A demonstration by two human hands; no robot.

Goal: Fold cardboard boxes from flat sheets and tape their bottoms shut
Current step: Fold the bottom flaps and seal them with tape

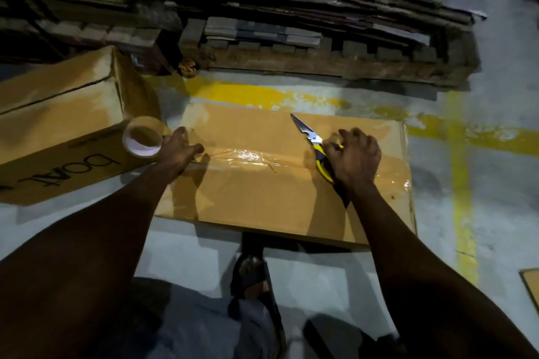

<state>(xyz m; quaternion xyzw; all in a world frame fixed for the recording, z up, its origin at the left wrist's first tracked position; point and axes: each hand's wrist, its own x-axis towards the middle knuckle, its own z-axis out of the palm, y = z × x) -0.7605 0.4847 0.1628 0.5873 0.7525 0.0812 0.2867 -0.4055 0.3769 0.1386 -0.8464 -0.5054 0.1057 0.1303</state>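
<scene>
The box (280,178) is lying on the floor, its taped seam (250,158) running left to right. The left hand (178,151) is holding the tape roll (143,140) at the seam's left end; the right hand (354,159) is gripping scissors (313,144), blades closed and pointing far-left, well apart from that end.

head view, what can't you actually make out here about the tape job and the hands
- Scissors handles: covered by the right hand, head view.
- Tape roll: motion-blurred; whether the left hand grips it is unclear.
- Tape strip on the box: glare hides its ends and whether it is cut.
- Second box: cut off by the left edge, its printing partial.
</scene>
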